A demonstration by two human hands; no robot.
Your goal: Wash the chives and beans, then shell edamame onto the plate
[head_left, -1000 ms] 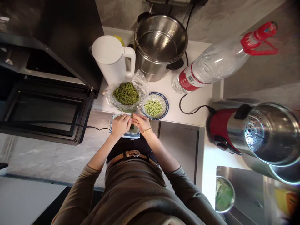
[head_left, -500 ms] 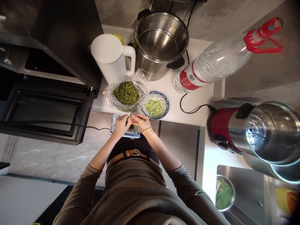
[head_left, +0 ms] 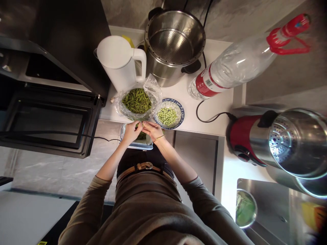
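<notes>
My left hand and my right hand meet at the counter's front edge, fingertips pinched together on a green bean pod, mostly covered by the fingers. Below them is a bin with a light blue rim, holding green bits. Just beyond, a clear plastic bag lies open, full of green bean pods. To its right stands a blue-and-white patterned plate with shelled green beans on it.
Behind the bag stand a white jug and a steel pot. A large water bottle is back right. A red and steel appliance sits right, near the sink. An open oven door is at left.
Both hands have risen slightly toward the bag and stay pinched together. The pod shows less between the fingers. The view has shifted a little.
</notes>
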